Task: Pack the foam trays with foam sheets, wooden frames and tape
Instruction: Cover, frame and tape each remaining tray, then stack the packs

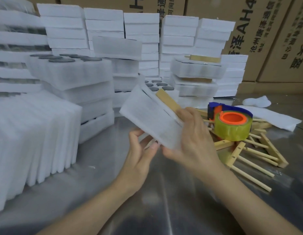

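White foam tray (pixel 150 116) with wooden frame (pixel 167 101) atop, in both hands (pixel 140 150) (pixel 191 138)

Brown cardboard boxes (pixel 259 31), far beyond and right of the right hand's fingers (pixel 189 114), bear black print: "泽AH4", smaller "沧州"; other characters unreadable.

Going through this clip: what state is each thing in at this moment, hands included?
foam bundle: held off the table, tilted, a wooden frame on it.
left hand: grips the bundle's near corner.
right hand: grips the bundle's right end.
tape dispenser: lies on the loose wooden frames, untouched.
loose wooden frames: heaped on the table.
open tray: uncovered, dark discs showing.
foam sheets: standing on edge, left.
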`<state>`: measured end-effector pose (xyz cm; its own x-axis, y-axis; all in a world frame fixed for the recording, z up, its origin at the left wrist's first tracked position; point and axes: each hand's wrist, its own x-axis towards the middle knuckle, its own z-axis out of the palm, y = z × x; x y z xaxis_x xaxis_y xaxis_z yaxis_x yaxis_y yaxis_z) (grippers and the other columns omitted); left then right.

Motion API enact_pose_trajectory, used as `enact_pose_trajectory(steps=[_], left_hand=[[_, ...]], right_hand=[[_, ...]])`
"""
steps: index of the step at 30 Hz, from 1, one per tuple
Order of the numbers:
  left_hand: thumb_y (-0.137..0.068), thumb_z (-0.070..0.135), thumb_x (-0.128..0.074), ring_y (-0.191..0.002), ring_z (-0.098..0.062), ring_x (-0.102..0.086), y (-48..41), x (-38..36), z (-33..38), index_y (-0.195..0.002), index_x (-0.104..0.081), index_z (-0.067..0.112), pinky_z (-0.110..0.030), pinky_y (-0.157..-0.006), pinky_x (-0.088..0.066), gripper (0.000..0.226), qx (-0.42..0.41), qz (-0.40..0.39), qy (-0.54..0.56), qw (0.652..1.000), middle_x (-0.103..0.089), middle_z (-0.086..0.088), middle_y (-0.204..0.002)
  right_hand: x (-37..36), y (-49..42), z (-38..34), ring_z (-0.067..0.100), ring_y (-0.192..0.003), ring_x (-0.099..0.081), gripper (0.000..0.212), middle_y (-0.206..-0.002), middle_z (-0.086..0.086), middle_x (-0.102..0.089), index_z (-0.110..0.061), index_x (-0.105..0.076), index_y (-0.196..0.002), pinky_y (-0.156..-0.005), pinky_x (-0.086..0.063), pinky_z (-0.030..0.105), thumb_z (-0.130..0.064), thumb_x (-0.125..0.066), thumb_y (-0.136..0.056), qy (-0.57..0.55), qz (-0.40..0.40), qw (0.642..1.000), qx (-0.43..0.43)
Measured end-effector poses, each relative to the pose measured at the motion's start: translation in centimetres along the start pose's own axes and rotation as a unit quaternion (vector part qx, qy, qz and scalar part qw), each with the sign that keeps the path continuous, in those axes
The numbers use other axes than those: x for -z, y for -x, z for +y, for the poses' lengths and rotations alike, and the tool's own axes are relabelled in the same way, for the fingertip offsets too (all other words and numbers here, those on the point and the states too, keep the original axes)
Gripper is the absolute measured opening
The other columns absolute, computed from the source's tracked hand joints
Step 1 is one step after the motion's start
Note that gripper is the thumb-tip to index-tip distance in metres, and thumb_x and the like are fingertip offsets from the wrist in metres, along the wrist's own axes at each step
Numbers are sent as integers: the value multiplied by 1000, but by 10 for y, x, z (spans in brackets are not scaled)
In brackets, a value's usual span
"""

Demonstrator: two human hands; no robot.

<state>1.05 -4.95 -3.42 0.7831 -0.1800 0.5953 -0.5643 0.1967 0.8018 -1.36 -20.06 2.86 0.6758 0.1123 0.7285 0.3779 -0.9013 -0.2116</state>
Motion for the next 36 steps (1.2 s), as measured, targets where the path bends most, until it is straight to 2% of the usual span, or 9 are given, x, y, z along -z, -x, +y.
enact_pose_trajectory(steps=[4,8,10,15,19,22,25,31,36], left_hand=[[-93,50,-46,-130,-2,-42,-9,10,-2,-128,-28,47,-19,-103,-40,39,-53,-69,-181,980,-35,26,-134],[-93,43,-41,-124,-16,-44,-20,23,-15,-133,-34,26,-39,-100,-44,43,-43,-104,-393,913,-24,12,-139],[-92,44,-41,-127,-20,-42,-22,23,-22,-130,-40,23,-38,-102,-42,43,-2,-121,-425,897,-18,12,-141],[-89,48,-38,-133,-1,-34,-27,22,-26,-124,-50,28,-30,-106,-39,43,6,-132,-402,906,-29,17,-141],[-92,37,-44,-132,3,-34,-31,24,-34,-122,-53,28,-9,-106,-23,32,9,-136,-405,904,-35,19,-142],[-92,30,-44,-128,1,-40,-34,25,-37,-115,-59,20,-12,-108,-26,29,2,-108,-393,913,-43,16,-134],[-91,31,-43,-125,-2,-46,-33,25,-39,-110,-63,17,-19,-107,-32,31,-12,-104,-386,916,-53,9,-129],[-89,39,-34,-114,0,-51,-37,25,-41,-97,-64,21,-17,-97,-38,37,-25,-96,-384,918,-56,12,-118],[-91,32,-36,-101,-4,-57,-40,27,-41,-87,-65,16,-14,-91,-40,32,-33,-82,-377,922,-61,8,-105]], right_hand=[[13,-14,26,28,-123,-44,97,-136,11,-50,-8,-41,-138,-104,-31,39,-39,-73,-52,36,20,998,39],[20,-44,59,27,-138,-34,95,-144,13,-43,-15,-37,-139,-118,-6,49,-28,-81,-56,139,94,977,129],[24,-73,81,27,-142,-28,89,-147,11,-39,-17,-34,-140,-116,5,54,-24,-76,-63,152,141,971,114],[29,-188,132,26,-147,-17,72,-155,6,-29,-15,-39,-139,-110,4,66,-15,-64,-71,170,204,964,8],[15,-264,168,29,-149,0,77,-161,1,-11,-17,-29,-144,-108,1,72,-8,-69,-79,246,104,961,-70],[-14,-290,183,30,-146,18,86,-161,-3,14,-24,-5,-153,-105,-5,76,-11,-61,-89,231,-39,957,-169],[-34,-307,182,31,-144,24,87,-160,-2,20,-27,0,-154,-106,-12,73,-32,-59,-89,145,-60,963,-218],[-41,-330,187,28,-146,19,77,-161,-4,5,-26,-17,-150,-108,-16,71,-28,-56,-84,92,-83,975,-184],[-41,-333,198,34,-145,21,82,-161,2,15,-22,3,-154,-116,-12,58,-34,-49,-92,161,-106,958,-210]])
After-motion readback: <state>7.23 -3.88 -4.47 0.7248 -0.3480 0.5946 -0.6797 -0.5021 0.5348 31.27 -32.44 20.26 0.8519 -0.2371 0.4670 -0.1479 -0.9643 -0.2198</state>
